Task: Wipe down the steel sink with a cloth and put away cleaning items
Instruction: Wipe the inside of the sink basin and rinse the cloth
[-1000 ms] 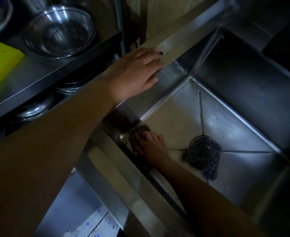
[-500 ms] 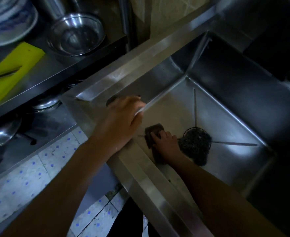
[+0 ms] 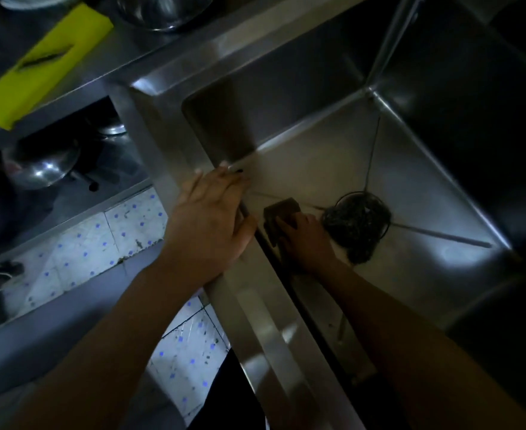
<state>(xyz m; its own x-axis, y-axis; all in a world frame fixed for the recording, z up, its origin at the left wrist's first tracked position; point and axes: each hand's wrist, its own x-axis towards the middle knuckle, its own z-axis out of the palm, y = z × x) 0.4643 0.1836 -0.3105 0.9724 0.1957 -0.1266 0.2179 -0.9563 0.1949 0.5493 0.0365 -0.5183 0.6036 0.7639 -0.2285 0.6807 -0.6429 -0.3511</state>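
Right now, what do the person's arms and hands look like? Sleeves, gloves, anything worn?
The left forearm and right forearm are bare to the frame edge, with no sleeves in view. No gloves, watch or rings show on the left hand or right hand. One nail on the left fingers looks dark-painted; the rest look pale. The light is dim.

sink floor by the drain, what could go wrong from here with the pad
1. The right hand presses the scrub pad right beside the steel wool on the drain; a wider stroke could snag it or scrape knuckles.
2. The left hand leans on the sink rim; if the steel is wet, it might slip inward.
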